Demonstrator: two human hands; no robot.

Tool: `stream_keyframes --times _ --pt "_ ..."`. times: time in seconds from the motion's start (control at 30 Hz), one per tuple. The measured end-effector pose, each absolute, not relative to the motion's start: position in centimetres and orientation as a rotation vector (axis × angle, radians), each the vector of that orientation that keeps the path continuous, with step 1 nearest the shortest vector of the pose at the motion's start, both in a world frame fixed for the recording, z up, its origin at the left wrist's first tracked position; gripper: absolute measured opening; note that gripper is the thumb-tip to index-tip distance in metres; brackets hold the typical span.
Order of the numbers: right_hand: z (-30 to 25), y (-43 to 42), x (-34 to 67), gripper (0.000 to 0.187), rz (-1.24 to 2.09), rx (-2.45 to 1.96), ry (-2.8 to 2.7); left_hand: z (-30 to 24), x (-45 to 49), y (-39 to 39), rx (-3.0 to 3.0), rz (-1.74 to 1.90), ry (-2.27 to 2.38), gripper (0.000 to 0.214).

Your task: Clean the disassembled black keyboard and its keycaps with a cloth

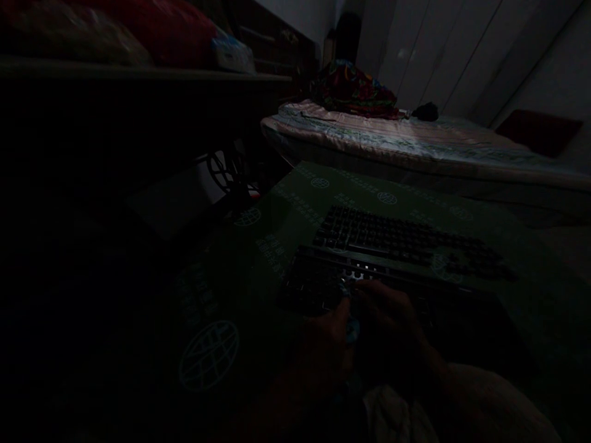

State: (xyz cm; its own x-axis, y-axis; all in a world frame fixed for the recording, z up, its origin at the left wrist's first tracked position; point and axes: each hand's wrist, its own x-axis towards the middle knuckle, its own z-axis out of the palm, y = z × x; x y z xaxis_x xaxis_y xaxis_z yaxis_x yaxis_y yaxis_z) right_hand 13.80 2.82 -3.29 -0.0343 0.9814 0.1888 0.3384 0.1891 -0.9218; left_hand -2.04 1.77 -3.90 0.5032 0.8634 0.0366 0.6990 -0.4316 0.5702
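Note:
A dark keyboard [305,277] lies before me, with pale spots showing where some key positions look bare. Above it, rows of loose black keycaps [369,231] are set out in keyboard order. My left hand [327,332] is closed around a small teal-blue tool [352,330] whose kind is too dark to make out; its tip end is at the keyboard. Beside it, my right hand [388,304] has its fingers bent together over the keys, close to the tool's tip. Whatever its fingertips pinch is hidden in the gloom.
A green printed sheet [210,357] with globe logos lies under everything. Beyond it stands a bed [392,138] with a patterned blanket [353,89]. At upper left, a shelf or tabletop [184,74] carries red and clear bags; a dark wheel [221,169] shows below.

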Motion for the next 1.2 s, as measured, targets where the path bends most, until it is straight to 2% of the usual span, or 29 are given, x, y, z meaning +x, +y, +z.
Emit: stream_keyframes --times 0.37,0.77,1.2 --pt "-3.3 3.2 14.4 0.019 0.773 -1.338 -1.638 -3.6 -1.7 1.9 2.255 0.399 1.329 0.056" --pt "-3.6 3.1 14.0 0.019 0.850 -1.271 -1.611 -3.5 -1.6 1.8 2.226 0.480 1.337 0.050" --pt "-2.8 2.9 15.2 0.019 0.749 -1.416 -1.553 -3.7 -1.9 1.9 2.244 0.511 1.255 0.061"
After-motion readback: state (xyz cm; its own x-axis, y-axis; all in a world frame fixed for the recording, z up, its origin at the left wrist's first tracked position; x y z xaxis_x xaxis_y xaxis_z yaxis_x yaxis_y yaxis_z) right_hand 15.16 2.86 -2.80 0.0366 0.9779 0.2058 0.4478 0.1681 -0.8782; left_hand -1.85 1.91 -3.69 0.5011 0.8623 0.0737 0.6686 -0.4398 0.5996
